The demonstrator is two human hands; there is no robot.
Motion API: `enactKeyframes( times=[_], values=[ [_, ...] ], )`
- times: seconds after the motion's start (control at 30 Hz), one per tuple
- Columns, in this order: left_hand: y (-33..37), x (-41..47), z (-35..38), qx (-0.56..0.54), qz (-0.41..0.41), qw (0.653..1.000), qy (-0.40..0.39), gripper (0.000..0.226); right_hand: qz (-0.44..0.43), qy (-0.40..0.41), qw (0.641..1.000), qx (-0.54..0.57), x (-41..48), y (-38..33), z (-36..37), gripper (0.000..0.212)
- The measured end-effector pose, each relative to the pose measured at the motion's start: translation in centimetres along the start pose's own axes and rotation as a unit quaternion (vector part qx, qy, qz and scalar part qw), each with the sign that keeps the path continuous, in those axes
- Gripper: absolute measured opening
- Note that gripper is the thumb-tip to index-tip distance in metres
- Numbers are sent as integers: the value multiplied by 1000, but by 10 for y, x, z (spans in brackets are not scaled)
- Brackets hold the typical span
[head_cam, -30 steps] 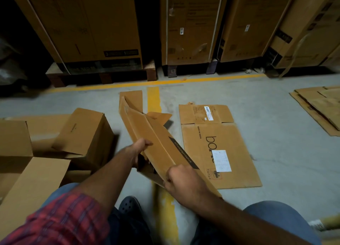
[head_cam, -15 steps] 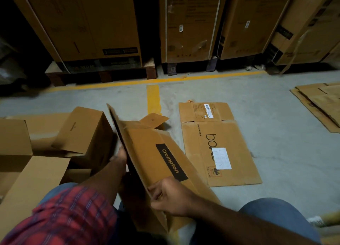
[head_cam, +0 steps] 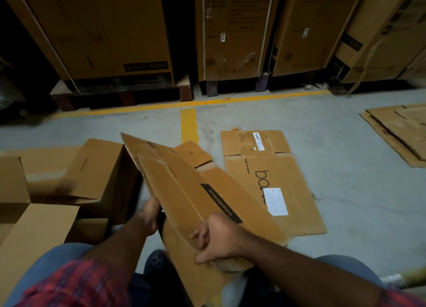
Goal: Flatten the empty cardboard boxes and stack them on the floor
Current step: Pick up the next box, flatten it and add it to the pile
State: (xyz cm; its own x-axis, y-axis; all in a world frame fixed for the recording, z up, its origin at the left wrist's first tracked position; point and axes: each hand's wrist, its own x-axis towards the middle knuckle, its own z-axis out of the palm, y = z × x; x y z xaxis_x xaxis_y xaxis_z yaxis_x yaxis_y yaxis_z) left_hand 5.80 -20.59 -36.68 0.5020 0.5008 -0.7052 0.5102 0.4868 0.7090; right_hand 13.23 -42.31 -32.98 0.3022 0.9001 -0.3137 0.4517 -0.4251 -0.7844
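I hold a half-collapsed brown Crompton box (head_cam: 184, 191) tilted over the floor between my knees. My left hand (head_cam: 148, 216) grips its left edge from behind, with the fingers hidden by the cardboard. At the near end, my right hand (head_cam: 219, 237) curls round a folded flap. A flattened box (head_cam: 272, 180) with a white label lies on the floor just right of it. Standing boxes (head_cam: 96, 168) that still keep their shape sit to the left.
Tall cartons on pallets (head_cam: 119, 92) line the back behind a yellow floor line (head_cam: 189, 124). A pile of flat cardboard (head_cam: 396, 129) lies at the far right. An open box (head_cam: 34, 228) stands at my left knee. Grey concrete floor stretches to the right.
The Crompton box has swung round and folded flatter, its printed side now facing up. My right hand shifted to the near flap. My left hand moved down along the left edge.
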Motion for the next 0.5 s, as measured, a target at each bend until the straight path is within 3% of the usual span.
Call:
enactKeyframes(
  times=[0.17,0.27,0.33,0.4,0.5],
  values=[
    [17,10,22,-67,40,996,-33,51,-34,16,983,-178,-5,-6,6,39],
    [48,0,41,-70,82,989,-100,61,-59,29,968,-242,-4,-6,-2,32],
    [63,3,53,34,107,986,-123,39,-66,48,971,-223,-4,-8,-6,24],
    [64,15,57,123,111,983,-81,48,-79,52,978,-187,-4,-10,-3,22],
    [60,22,55,95,96,988,-74,51,-78,72,988,-113,-1,-11,3,39]
  ],
)
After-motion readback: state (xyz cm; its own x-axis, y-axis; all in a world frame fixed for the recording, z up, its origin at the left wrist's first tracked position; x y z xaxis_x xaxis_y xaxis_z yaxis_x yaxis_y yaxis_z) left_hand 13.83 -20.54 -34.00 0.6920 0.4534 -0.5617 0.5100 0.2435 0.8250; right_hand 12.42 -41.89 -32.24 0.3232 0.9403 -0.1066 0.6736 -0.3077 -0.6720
